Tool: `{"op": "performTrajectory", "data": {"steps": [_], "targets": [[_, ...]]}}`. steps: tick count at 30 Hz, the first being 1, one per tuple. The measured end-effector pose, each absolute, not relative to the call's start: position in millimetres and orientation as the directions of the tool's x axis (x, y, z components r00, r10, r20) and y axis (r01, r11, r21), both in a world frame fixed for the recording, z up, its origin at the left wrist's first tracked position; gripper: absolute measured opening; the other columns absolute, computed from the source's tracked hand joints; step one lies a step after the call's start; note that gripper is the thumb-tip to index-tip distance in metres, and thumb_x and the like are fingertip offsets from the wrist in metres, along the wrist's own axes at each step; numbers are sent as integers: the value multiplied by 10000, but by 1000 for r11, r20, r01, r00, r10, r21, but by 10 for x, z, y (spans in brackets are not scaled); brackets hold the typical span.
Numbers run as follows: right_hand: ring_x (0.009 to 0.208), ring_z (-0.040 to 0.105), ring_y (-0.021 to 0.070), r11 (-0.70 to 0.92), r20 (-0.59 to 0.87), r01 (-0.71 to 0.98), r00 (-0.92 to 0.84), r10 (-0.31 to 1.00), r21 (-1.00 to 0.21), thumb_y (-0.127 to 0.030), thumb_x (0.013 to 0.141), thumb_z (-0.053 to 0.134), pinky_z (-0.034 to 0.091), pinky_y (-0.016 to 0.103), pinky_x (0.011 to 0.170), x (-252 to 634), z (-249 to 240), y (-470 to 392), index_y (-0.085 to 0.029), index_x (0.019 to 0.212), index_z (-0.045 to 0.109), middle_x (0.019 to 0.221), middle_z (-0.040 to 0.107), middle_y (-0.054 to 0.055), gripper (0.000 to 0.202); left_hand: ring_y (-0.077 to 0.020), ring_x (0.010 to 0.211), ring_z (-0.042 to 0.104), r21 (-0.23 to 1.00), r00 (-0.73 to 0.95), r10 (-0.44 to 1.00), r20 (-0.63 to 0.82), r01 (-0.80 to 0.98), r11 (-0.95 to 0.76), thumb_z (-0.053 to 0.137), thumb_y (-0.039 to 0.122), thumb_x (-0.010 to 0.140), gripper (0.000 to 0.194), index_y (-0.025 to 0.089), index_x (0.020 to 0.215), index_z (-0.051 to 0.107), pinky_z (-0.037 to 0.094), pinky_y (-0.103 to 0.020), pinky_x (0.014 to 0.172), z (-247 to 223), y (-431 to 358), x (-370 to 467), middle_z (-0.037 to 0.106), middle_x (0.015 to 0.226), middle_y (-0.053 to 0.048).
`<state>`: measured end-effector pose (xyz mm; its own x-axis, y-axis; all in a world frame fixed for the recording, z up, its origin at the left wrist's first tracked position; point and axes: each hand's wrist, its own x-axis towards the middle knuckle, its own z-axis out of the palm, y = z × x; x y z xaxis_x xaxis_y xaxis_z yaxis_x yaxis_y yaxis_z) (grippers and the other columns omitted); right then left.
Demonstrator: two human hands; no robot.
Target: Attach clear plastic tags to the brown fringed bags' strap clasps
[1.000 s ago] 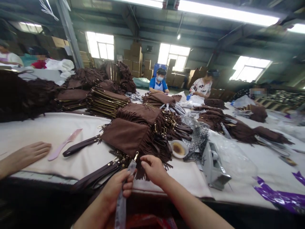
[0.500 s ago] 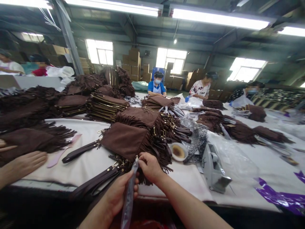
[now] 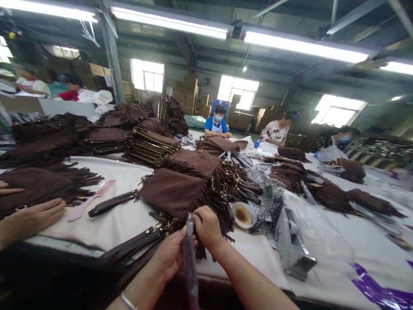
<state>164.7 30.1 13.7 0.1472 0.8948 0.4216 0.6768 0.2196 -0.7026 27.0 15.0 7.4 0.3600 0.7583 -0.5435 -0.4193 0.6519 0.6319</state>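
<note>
A brown fringed bag (image 3: 171,191) lies flat on a pile of similar bags in front of me. My left hand (image 3: 176,254) is closed around a strap in a clear plastic sleeve (image 3: 191,271), which hangs down over the table's edge. Its upper end meets the bag's near corner, by a small metal fitting. My right hand (image 3: 207,226) pinches at that same corner; whatever lies between its fingertips is hidden. Dark wrist straps (image 3: 135,245) with gold clips stick out beneath the bag, to the left of my hands.
Another person's hand (image 3: 38,217) rests by a fringed bag (image 3: 41,187) at left, near a pink comb (image 3: 93,200). To the right stand a small bowl (image 3: 243,215) and a grey tape dispenser (image 3: 293,245). Purple plastic (image 3: 377,284) lies at the right. Stacked bags (image 3: 151,146) rise behind.
The camera view has shifted, so the whole scene sits slightly farther right. Both hands stay at the bag's corner, and the sleeved strap now hangs more upright.
</note>
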Motion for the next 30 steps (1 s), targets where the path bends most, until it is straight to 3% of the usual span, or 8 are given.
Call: {"op": "performTrajectory", "data": {"steps": [3,6,10,12,15,20,27,30], "targets": [[836,607,186,114,342,635,249,906,-764,-234,846,526,448,290,800,1677,186,266,-155,917,665,864,668,70,175,-150,618,648,676,367,800,-474,-431,598,712,260,789,169,141,866,621,508,-243,571,18,147,314,689,720,-45],[709,606,179,-34,159,534,310,937,-845,-373,863,527,451,271,671,1697,197,24,-145,870,649,748,663,53,258,-143,614,636,675,383,793,-474,-419,607,778,303,711,259,157,852,616,480,-230,572,0,117,315,684,717,-29],[617,578,151,-125,-75,420,134,988,-899,-371,780,615,397,227,547,1671,95,-433,-152,754,643,647,627,12,222,-94,502,546,700,368,792,-488,-377,607,814,359,647,327,155,814,621,354,-181,464,-3,38,351,623,616,13],[531,554,131,-207,-198,259,61,978,-943,-384,778,600,384,216,495,1659,20,-597,-155,772,619,611,606,-7,229,-81,459,492,719,365,799,-478,-360,595,805,403,646,339,155,770,609,313,-183,437,11,1,376,585,569,29],[381,472,93,-346,-344,-40,-36,938,-937,-496,784,587,341,192,400,1694,-65,-718,-165,826,551,541,569,-35,336,-95,556,550,740,348,819,-457,-362,567,781,451,667,376,151,836,629,366,-184,491,54,-1,379,644,680,-8],[365,477,78,-357,-342,-152,-117,932,-922,-529,750,657,319,163,370,1816,-93,-723,-159,775,515,534,583,-20,397,-96,642,571,791,235,871,-432,-364,491,774,456,665,440,165,968,643,397,-174,530,95,123,330,678,844,-30],[370,502,84,-374,-355,-125,-150,923,-919,-505,753,662,335,161,368,1817,-56,-675,-150,795,534,549,602,-10,380,-80,488,476,851,138,910,-392,-322,415,799,424,611,385,126,818,671,342,-171,452,25,189,355,572,578,22],[373,507,86,-380,-366,-116,-128,922,-918,-517,743,667,325,157,358,1819,-23,-679,-147,799,537,554,606,-6,396,-100,517,508,858,94,922,-377,-340,385,792,406,617,328,136,740,653,369,-179,467,-13,199,375,590,582,11]]}}
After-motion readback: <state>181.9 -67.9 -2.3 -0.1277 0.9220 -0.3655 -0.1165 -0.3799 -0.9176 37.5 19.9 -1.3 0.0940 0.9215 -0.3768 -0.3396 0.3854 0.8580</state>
